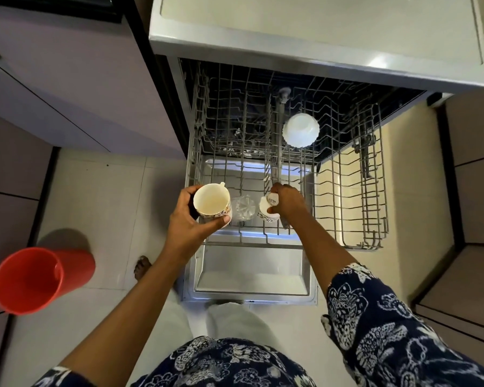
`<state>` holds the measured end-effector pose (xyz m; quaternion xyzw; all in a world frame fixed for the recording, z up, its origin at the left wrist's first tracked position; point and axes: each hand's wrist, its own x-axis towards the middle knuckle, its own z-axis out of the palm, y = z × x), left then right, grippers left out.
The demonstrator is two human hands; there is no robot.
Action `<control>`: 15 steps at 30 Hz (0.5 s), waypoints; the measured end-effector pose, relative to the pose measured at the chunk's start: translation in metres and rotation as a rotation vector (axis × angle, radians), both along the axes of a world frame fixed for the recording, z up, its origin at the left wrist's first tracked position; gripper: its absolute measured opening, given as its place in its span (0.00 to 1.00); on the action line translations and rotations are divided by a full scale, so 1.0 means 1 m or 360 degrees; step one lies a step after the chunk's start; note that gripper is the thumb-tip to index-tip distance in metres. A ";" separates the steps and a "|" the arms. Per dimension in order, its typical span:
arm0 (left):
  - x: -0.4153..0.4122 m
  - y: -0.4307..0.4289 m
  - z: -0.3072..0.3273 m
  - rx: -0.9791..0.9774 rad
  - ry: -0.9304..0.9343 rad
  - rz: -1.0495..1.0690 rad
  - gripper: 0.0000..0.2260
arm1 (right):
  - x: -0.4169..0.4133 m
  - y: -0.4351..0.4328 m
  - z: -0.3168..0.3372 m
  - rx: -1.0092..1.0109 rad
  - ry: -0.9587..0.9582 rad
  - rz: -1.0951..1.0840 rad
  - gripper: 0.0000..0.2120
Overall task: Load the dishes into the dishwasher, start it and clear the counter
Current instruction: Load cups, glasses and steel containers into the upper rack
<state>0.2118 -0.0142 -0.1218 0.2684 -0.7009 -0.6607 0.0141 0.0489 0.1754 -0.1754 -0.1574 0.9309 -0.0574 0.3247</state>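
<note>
The dishwasher's upper wire rack (pixel 347 196) is pulled out over the open door (pixel 252 277). My left hand (pixel 190 222) grips a cream cup with a blue flower pattern (pixel 211 202), its mouth facing up, above the rack's front left. My right hand (pixel 287 203) holds a second patterned cup (pixel 268 209) upside down at the rack's front middle. Between the two cups a clear glass (pixel 243 208) sits inverted in the rack. A white bowl (pixel 301 129) lies upside down further back.
A red plastic bucket (pixel 31 280) stands on the floor tiles at the left. Lilac cabinet doors (pixel 67 79) flank the dishwasher on the left, brown ones on the right. The white countertop (pixel 319 32) overhangs the machine. My foot (pixel 141 270) is beside the open door.
</note>
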 end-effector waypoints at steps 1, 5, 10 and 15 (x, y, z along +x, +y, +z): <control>0.001 0.000 -0.001 0.0007 -0.0004 0.0003 0.33 | -0.002 -0.001 0.000 0.0049 -0.0015 0.0044 0.29; 0.004 0.003 -0.001 0.0018 -0.0018 0.0004 0.33 | 0.002 -0.008 -0.004 0.0200 0.0028 0.0241 0.35; -0.001 0.008 -0.003 0.0025 -0.0011 0.0017 0.31 | 0.012 -0.010 -0.011 0.0226 0.0117 0.0315 0.37; -0.002 0.011 -0.009 0.0019 -0.0003 0.0030 0.33 | 0.035 0.009 -0.027 0.0079 0.0156 0.0151 0.32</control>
